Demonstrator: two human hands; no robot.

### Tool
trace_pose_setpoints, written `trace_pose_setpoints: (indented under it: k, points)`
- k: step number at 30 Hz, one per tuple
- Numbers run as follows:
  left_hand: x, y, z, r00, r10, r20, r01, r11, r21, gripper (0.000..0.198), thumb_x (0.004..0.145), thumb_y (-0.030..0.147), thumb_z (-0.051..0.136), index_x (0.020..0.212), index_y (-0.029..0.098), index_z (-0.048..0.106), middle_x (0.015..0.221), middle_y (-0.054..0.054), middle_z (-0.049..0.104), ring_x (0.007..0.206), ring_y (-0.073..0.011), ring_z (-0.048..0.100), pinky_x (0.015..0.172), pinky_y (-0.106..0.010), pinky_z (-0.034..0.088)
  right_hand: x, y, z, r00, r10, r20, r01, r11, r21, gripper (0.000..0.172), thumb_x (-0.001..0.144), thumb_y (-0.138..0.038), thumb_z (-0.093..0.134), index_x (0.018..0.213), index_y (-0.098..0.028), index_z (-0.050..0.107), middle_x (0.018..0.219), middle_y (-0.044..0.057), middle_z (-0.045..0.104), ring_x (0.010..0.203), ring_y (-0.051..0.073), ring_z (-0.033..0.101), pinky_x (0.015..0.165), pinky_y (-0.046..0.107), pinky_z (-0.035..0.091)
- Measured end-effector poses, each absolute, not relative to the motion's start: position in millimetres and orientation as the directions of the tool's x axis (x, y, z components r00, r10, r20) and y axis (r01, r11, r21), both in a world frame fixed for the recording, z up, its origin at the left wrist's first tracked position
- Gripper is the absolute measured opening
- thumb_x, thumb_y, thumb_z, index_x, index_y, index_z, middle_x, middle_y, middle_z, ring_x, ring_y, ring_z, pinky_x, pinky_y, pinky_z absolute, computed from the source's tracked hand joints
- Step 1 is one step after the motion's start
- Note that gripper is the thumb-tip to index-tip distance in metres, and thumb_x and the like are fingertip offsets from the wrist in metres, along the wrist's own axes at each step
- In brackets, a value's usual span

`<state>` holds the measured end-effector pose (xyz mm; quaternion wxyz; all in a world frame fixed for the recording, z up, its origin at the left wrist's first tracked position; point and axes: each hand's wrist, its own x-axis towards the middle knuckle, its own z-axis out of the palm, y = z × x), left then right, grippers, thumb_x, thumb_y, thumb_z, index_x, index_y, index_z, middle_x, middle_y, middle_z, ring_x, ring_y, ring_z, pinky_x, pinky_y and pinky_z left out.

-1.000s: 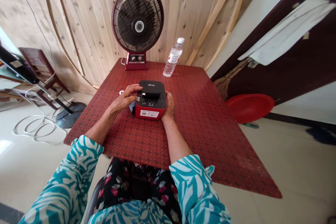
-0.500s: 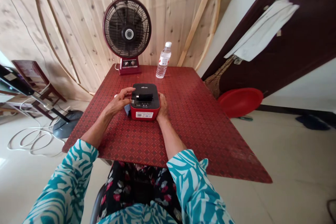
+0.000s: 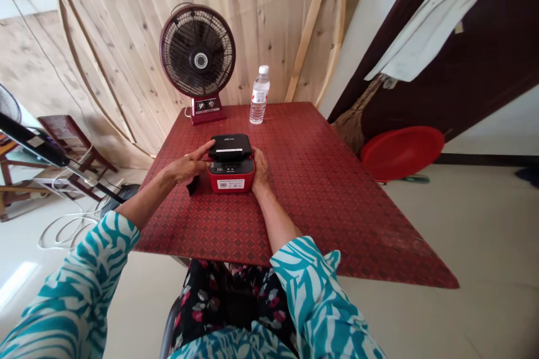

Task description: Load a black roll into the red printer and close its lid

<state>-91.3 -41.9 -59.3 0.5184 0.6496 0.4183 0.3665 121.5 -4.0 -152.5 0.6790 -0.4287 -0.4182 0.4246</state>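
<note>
A small red box-shaped device (image 3: 231,183) with a black lid stands on the red patterned table (image 3: 320,190) in front of me. The black lid (image 3: 229,146) is raised a little at its near edge. My left hand (image 3: 188,165) rests at the device's left side, a finger touching the lid's edge. A small dark thing (image 3: 193,185) shows just under this hand. My right hand (image 3: 259,169) is pressed flat against the device's right side, holding it.
A dark red table fan (image 3: 197,61) and a clear water bottle (image 3: 259,95) stand at the table's far edge. A red basin (image 3: 400,151) and a broom lean by the dark door at right. A stand base, cables and wooden chairs are at left.
The device's black lid has lifted at its near edge. My left hand has slid down along the left side. The view has shifted slightly.
</note>
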Motion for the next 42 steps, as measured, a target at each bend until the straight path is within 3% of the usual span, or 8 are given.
trace_pose_setpoints:
  k: [3,8,11,18,24,30,35,42]
  points:
    - [-89.8,-43.8,-59.8,0.405,0.911,-0.079,0.093,0.045,0.995,0.082,0.075,0.022,0.068,0.151,0.038,0.038,0.138,-0.007,0.061,0.104,-0.0224,0.069,0.088,-0.038,0.057,120.4,-2.3,-154.0,0.284,0.938,0.200,-0.245,0.272,-0.931,0.044,0.086,-0.056,0.044,0.102,-0.023,0.069,0.107,0.003,0.072,0.103,0.018,0.063,0.097,0.035,0.046]
    - [-93.6,-39.1,-55.6,0.318,0.947,-0.048,0.167,-0.006,0.986,0.103,0.071,0.020,0.073,0.156,0.043,0.018,0.164,-0.008,0.024,0.120,-0.0274,0.062,0.095,-0.039,0.055,121.7,-1.8,-153.2,0.268,0.936,0.228,-0.212,0.289,-0.934,0.045,0.088,-0.057,0.043,0.106,-0.025,0.070,0.112,0.003,0.072,0.109,0.018,0.062,0.103,0.036,0.045]
    - [-100.3,-34.0,-55.0,0.294,0.954,-0.055,0.221,-0.012,0.975,0.109,0.073,0.024,0.075,0.156,0.047,0.009,0.167,-0.010,0.015,0.129,-0.0298,0.056,0.098,-0.042,0.054,122.4,-1.3,-150.3,0.286,0.930,0.231,-0.194,0.292,-0.936,0.045,0.088,-0.058,0.045,0.105,-0.026,0.071,0.115,0.003,0.072,0.113,0.019,0.061,0.106,0.037,0.044]
    - [-104.5,-30.9,-50.6,0.280,0.955,-0.097,0.286,0.013,0.958,0.100,0.074,0.032,0.076,0.155,0.046,0.019,0.165,-0.008,0.023,0.138,-0.0323,0.046,0.102,-0.046,0.050,121.3,0.8,-147.8,0.288,0.937,0.196,-0.249,0.271,-0.930,0.043,0.086,-0.058,0.049,0.103,-0.026,0.071,0.117,0.004,0.072,0.116,0.020,0.061,0.108,0.038,0.043]
    - [-99.9,-37.9,-48.5,0.236,0.968,-0.087,0.286,0.017,0.958,0.085,0.072,0.035,0.078,0.149,0.039,0.040,0.157,-0.009,0.040,0.128,-0.0295,0.056,0.095,-0.040,0.055,120.6,0.3,-146.6,0.286,0.940,0.185,-0.266,0.264,-0.927,0.039,0.086,-0.054,0.049,0.103,-0.025,0.071,0.118,0.004,0.072,0.117,0.022,0.061,0.110,0.041,0.042]
    - [-99.1,-35.5,-45.4,0.223,0.974,0.040,0.368,-0.123,0.922,0.058,0.076,0.050,0.073,0.124,0.018,0.068,0.108,-0.012,0.075,0.095,-0.0255,0.070,0.086,-0.040,0.056,120.7,2.2,-148.7,0.297,0.937,0.185,-0.265,0.267,-0.927,0.039,0.086,-0.053,0.050,0.103,-0.026,0.072,0.117,0.003,0.073,0.115,0.021,0.062,0.109,0.040,0.042]
    - [-79.7,0.3,-29.2,0.307,0.917,0.255,0.602,-0.394,0.694,0.041,0.080,0.049,0.067,0.105,0.019,0.077,0.097,-0.008,0.077,0.097,-0.0261,0.069,0.093,-0.040,0.052,119.4,5.7,-151.4,0.305,0.935,0.179,-0.268,0.265,-0.926,0.039,0.084,-0.054,0.050,0.102,-0.027,0.072,0.114,0.003,0.074,0.112,0.021,0.063,0.107,0.040,0.043]
    - [-41.4,35.6,-16.4,0.601,0.793,-0.104,0.771,-0.539,0.339,0.028,0.079,0.025,0.059,0.100,0.020,0.077,0.101,-0.003,0.078,0.091,-0.0205,0.070,0.086,-0.028,0.052,120.2,1.5,-144.7,0.276,0.942,0.190,-0.228,0.256,-0.939,0.040,0.085,-0.052,0.047,0.102,-0.025,0.072,0.112,0.004,0.073,0.111,0.023,0.063,0.105,0.040,0.044]
